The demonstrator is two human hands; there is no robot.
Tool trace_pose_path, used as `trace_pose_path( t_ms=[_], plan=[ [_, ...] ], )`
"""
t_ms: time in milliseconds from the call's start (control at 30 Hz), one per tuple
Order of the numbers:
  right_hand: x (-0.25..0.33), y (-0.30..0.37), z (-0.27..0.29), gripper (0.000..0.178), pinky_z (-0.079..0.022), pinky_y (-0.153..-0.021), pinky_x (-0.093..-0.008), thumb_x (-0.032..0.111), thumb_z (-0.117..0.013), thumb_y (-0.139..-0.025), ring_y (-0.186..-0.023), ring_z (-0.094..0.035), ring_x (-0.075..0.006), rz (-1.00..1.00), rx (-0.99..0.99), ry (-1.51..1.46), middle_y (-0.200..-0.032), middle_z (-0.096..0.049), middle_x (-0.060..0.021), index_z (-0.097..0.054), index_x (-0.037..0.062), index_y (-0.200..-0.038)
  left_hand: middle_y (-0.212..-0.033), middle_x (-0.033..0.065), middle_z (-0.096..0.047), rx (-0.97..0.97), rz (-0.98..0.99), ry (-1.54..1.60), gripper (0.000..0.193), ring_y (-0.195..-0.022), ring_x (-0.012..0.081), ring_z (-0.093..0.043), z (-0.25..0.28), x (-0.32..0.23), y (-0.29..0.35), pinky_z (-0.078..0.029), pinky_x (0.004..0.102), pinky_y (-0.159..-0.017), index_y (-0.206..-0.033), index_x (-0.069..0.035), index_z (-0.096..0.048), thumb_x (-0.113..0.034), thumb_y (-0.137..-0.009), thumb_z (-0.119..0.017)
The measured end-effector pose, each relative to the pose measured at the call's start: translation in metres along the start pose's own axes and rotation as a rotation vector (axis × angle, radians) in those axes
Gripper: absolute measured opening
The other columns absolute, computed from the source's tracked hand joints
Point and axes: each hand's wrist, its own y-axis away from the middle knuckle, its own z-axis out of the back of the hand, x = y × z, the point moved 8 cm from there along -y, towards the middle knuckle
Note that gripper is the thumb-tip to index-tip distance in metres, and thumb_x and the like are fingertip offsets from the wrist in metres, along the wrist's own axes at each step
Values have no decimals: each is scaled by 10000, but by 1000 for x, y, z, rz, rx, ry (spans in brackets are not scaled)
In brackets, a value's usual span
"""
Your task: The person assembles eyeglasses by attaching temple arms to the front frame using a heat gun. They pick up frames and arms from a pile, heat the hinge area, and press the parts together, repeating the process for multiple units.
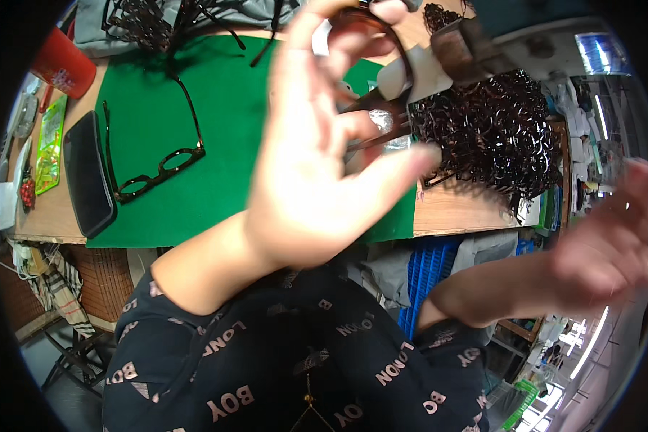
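Note:
My left hand is raised over the green mat, its fingers closed around a dark brown eyeglass frame. The frame's rim curves past the fingertips, and its temples run down beside the palm. Right against it is a pale, blunt-ended piece on a metal tool or fixture; whether they touch I cannot tell. Far to the right, past the table edge, my right hand is smeared by motion, and its grip is unclear. Another eyeglass frame, tortoiseshell-patterned, lies with temples unfolded on the mat's left part.
A big heap of glossy dark brown frames covers the table's right side. More frames lie on grey cloth at the back. Left of the mat are a black phone, a red cup and a yellow-green case.

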Motion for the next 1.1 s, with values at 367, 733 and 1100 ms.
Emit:
trace_pose_path(
  t_ms=[367,733,1100],
  plan=[
    [-137,222,-73,89,-423,-674,-340,5,-631,-752,-719,-541,-262,-507,487,187,-759,-560,-101,-575,28,-817,-907,102,-498,106,251,144,532,-471,168,-533,51,-14,40,-445,205,-385,-1229,39,-343,-57,-749,-554],
    [-151,217,-69,72,-435,-634,-274,3,-621,-778,-711,-542,-206,-599,586,14,-779,-563,-89,-595,17,-843,-812,149,-616,1188,568,723,290,-702,249,-631,11,-18,75,-538,306,-573,-792,40,-608,-246,-818,-649],
    [-133,210,-87,119,-417,-663,-389,46,-640,-750,-730,-524,-302,-408,719,255,-763,-529,-117,-535,40,-807,-617,-18,-515,775,1115,140,189,-531,31,-493,27,27,102,-328,179,-467,-993,-26,-491,-83,-849,-600]
  ],
)
